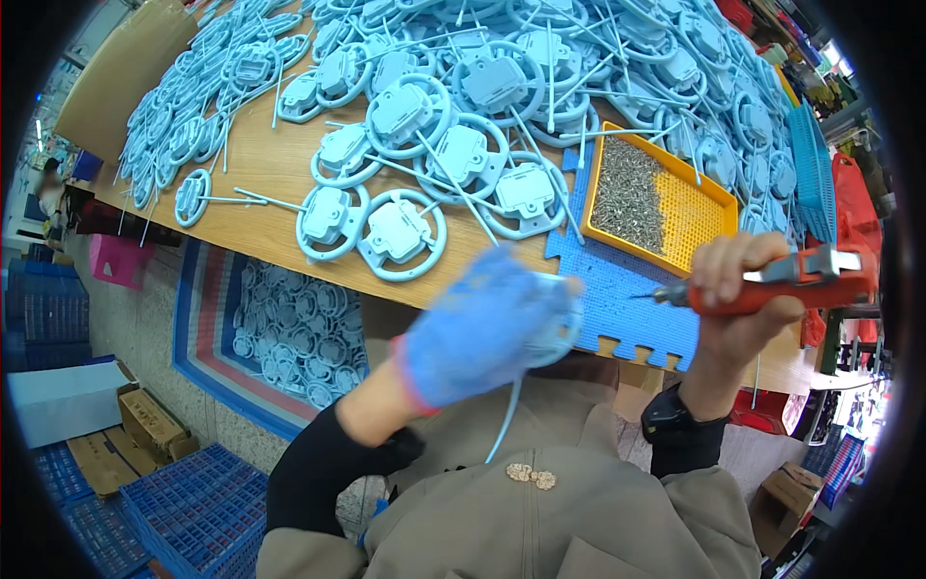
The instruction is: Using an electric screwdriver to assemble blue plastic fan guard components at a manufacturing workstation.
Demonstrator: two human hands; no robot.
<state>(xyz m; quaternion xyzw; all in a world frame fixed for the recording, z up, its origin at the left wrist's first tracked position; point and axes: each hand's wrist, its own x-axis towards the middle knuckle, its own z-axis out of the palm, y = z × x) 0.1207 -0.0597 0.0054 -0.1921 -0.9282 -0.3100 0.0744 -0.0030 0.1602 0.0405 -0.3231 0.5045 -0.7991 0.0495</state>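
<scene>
The gloved left hand [479,333] clasps a blue wheel [555,323] at the near bench [260,164] edge; the right hand [738,289] grips an orange screwdriver [781,285], tip over the blue mat [617,289].

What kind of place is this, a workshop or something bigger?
Most likely a small factory assembly bench. The wooden table is heaped with identical light-blue plastic wheel parts, a yellow tray of screws sits near the right hand holding an orange electric screwdriver, and blue crates stand below.
</scene>
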